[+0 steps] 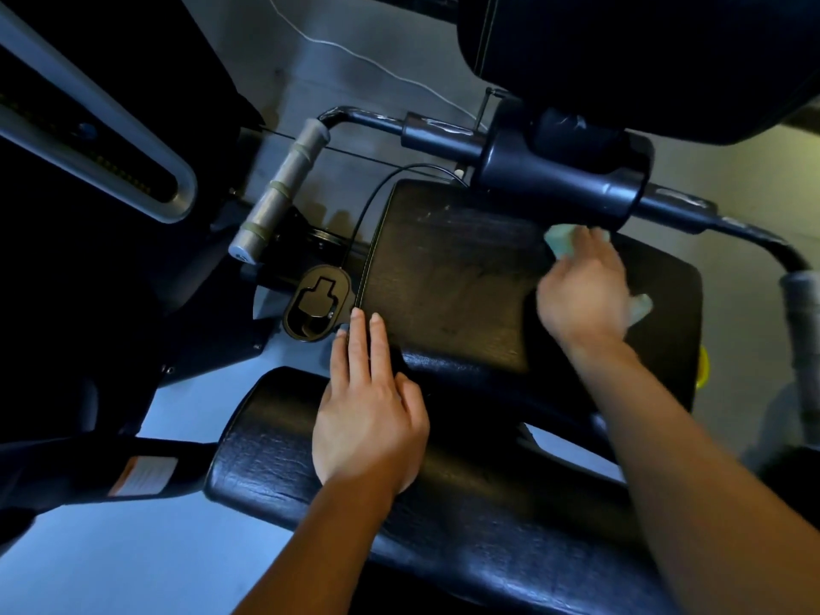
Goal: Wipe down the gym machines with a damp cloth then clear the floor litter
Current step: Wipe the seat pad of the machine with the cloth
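Note:
A black padded seat (pixel 448 277) of a gym machine fills the middle of the view, its surface streaked. My right hand (pixel 583 290) presses a pale green cloth (pixel 560 241) onto the seat's far right part; the cloth shows at my fingertips and again beside my thumb. The hand is blurred. My left hand (pixel 370 406) lies flat with straight fingers on the seat's near left edge, over the gap to a round black pad (pixel 443 503) below it.
A grey-taped handle (pixel 279 193) sticks out at the left, another (pixel 798 330) at the right edge. A dark crossbar and pivot (pixel 554 170) run above the seat, with a large black pad (pixel 643 46) over it. A black oval lever housing (pixel 316 306) sits beside my left fingertips.

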